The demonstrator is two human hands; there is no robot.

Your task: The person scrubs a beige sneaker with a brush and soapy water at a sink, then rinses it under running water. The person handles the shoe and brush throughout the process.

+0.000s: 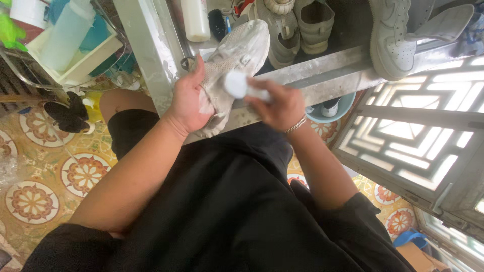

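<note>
Left hand [189,100]: wrapped round the heel end of a white knit sneaker [237,60], thumb and palm clamped on it, apparently to keep it steady against the table edge
Right hand [280,106]: closed round a small white brush or applicator [237,84] (motion-blurred, exact kind unclear), its round end pressed to the side of the sneaker; a thin bracelet [296,125] sits on the wrist
Sneaker position: lying tilted on the near edge of the metal table [322,80], toe pointing far, heel near; braced there, I judge, so the working hand can push against it
Far side of table: white bottle [195,20] left of the sneaker; pair of grey shoes [300,25] just behind it; white high-top [396,38] at the right, hanging over the edge
Below table, right: blue basin [330,108], partly hidden
Far left: white tray [75,50] holding a pale bottle
Floor [35,196]: patterned tiles
</note>
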